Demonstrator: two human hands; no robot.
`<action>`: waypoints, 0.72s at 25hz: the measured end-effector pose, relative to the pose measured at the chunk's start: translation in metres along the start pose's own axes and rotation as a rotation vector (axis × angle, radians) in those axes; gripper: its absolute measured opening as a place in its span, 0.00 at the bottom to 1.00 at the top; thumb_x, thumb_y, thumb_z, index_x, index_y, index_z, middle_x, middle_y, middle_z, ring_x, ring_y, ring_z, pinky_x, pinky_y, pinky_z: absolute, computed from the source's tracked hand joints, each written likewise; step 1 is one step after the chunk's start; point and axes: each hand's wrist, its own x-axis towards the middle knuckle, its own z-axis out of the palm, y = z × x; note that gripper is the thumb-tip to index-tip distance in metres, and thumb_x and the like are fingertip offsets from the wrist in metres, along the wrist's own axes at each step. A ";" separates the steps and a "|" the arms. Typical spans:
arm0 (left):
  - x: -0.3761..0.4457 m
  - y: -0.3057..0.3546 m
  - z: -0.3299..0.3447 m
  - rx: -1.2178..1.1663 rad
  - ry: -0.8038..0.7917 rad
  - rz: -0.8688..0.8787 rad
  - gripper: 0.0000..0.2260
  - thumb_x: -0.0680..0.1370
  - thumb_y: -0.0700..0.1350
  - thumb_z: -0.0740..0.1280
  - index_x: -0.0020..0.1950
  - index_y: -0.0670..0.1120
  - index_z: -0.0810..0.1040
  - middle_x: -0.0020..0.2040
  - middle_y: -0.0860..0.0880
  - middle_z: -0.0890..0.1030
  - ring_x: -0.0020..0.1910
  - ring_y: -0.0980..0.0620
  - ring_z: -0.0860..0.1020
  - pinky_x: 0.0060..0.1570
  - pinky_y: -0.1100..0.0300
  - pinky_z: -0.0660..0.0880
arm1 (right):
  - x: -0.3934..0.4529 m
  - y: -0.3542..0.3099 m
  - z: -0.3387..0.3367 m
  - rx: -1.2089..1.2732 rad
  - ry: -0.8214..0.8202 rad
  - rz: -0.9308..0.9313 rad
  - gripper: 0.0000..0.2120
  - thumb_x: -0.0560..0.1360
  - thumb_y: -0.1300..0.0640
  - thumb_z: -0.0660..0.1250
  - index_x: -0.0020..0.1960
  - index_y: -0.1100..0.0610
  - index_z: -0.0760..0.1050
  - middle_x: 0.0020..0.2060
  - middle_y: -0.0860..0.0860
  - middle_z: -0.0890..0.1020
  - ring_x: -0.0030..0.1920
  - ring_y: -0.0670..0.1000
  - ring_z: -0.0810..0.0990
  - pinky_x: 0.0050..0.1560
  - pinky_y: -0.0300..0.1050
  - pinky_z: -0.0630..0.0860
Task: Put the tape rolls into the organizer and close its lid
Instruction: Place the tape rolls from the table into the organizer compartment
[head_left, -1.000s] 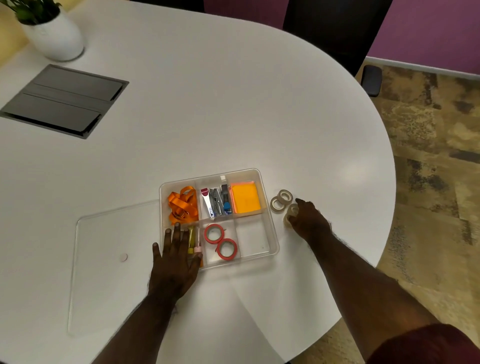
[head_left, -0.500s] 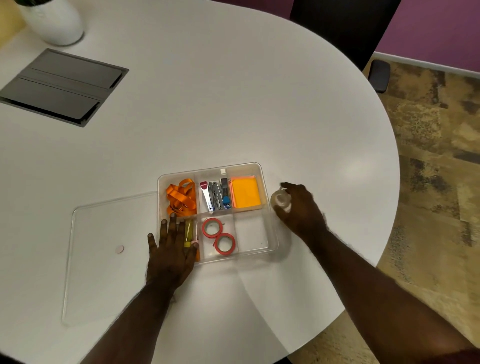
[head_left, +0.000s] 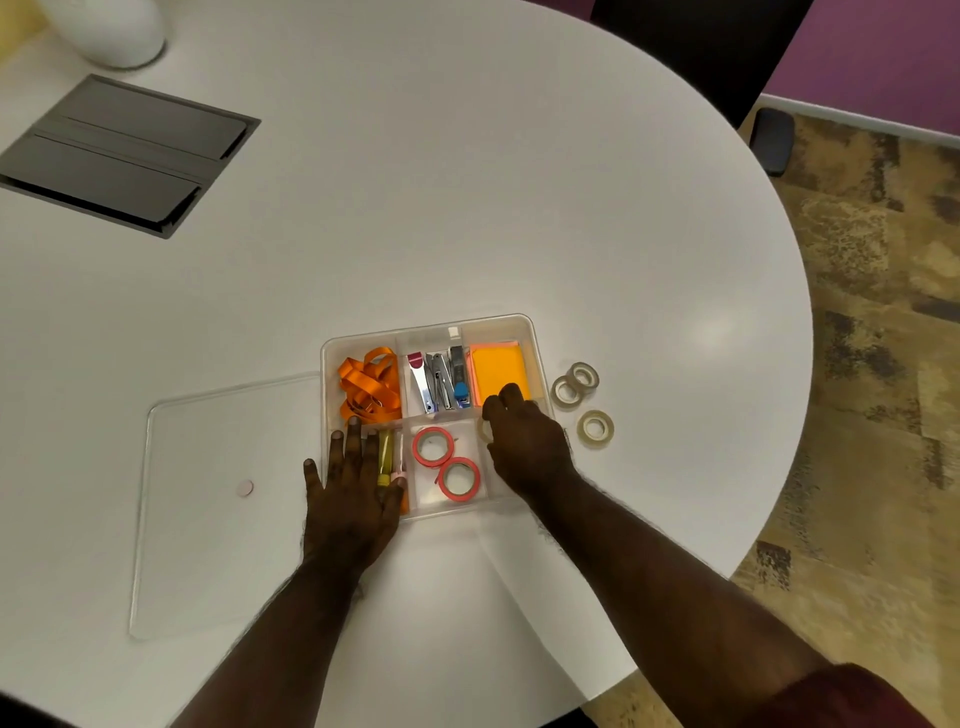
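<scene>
The clear organizer (head_left: 525, 323) sits near the table's front edge, its lid off. Two red tape rolls (head_left: 433, 446) lie in its front middle compartment. My right hand (head_left: 527, 449) hovers over the front right compartment, fingers curled round a pale clear tape roll (head_left: 485, 429) that is mostly hidden. Three clear tape rolls remain on the table right of the organizer: an overlapping pair (head_left: 567, 391) and a single one (head_left: 595, 427). My left hand (head_left: 353, 493) lies flat, fingers apart, on the organizer's front left corner. The clear lid (head_left: 218, 499) lies flat to the left.
Other compartments hold an orange ribbon (head_left: 370, 382), metal staplers (head_left: 441, 382), orange sticky notes (head_left: 498, 371) and pens (head_left: 385, 452). A grey cable hatch (head_left: 119, 150) and white pot (head_left: 111, 28) are at the far left. A dark chair (head_left: 696, 47) stands behind the table.
My right hand picked a clear roll from the table and moved left over the organizer's front right compartment. My left hand stayed on the organizer's corner.
</scene>
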 end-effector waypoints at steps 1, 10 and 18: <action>0.001 -0.001 0.002 0.001 0.001 -0.008 0.36 0.77 0.65 0.40 0.79 0.45 0.53 0.80 0.43 0.52 0.78 0.41 0.50 0.73 0.31 0.51 | -0.003 0.000 0.003 -0.002 -0.001 0.004 0.25 0.71 0.58 0.74 0.64 0.56 0.69 0.63 0.55 0.73 0.52 0.55 0.79 0.44 0.49 0.82; 0.001 -0.002 0.004 0.007 -0.002 -0.018 0.37 0.76 0.66 0.37 0.79 0.46 0.51 0.80 0.44 0.50 0.79 0.42 0.50 0.74 0.32 0.50 | 0.000 0.004 0.017 0.059 -0.111 0.035 0.21 0.74 0.58 0.71 0.65 0.56 0.69 0.63 0.55 0.75 0.53 0.55 0.80 0.47 0.50 0.81; 0.001 -0.001 0.003 0.002 0.008 -0.019 0.37 0.75 0.66 0.37 0.79 0.46 0.50 0.80 0.44 0.48 0.79 0.42 0.48 0.74 0.33 0.49 | -0.005 0.055 -0.016 0.230 0.335 0.110 0.10 0.74 0.60 0.67 0.54 0.51 0.77 0.51 0.51 0.81 0.47 0.55 0.81 0.39 0.48 0.79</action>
